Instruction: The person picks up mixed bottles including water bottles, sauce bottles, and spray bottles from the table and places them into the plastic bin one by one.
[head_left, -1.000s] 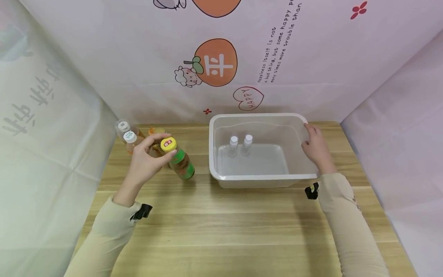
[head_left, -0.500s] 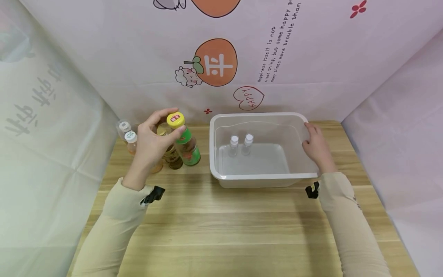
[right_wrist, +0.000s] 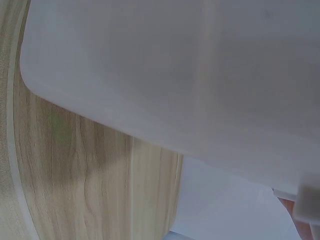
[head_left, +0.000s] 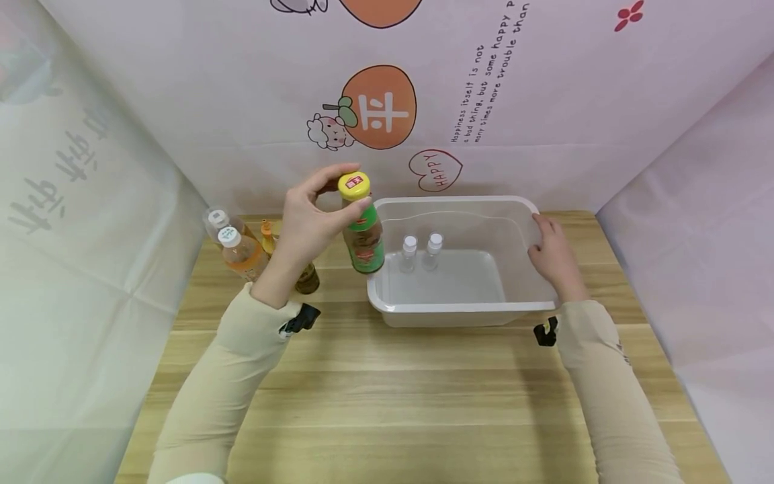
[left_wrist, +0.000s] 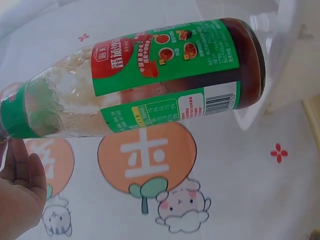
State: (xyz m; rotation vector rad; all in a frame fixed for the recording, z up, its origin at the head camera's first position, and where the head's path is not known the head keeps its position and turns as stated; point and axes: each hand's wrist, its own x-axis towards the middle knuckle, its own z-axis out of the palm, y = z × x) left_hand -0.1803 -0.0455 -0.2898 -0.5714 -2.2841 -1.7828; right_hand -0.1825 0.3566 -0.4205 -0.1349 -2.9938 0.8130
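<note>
By its yellow cap, my left hand [head_left: 311, 222] holds a glass ketchup bottle [head_left: 365, 238] with green labels. The bottle is raised and overlaps the left rim of a whitish plastic bin [head_left: 459, 308] in the head view. Reddish-brown sauce shows through the lower part of the ketchup bottle [left_wrist: 165, 75] in the left wrist view. My right hand [head_left: 555, 259] grips the bin's right rim. Inside the bin stand two small clear bottles with white caps, a left one [head_left: 408, 255] and a right one [head_left: 432, 254]. The bin's wall [right_wrist: 150, 75] fills most of the right wrist view.
Left of the bin, behind my left forearm, stand an orange drink bottle [head_left: 244, 255], another white-capped bottle [head_left: 216, 220], an orange-topped bottle [head_left: 267, 232] and a partly hidden dark bottle [head_left: 308, 279]. Printed white cloth [head_left: 272, 101] hangs behind the wooden table [head_left: 387, 390].
My left hand has carried the ketchup bottle rightward and up, from among the other bottles to the bin's left rim. The right hand and the bin have stayed in place.
</note>
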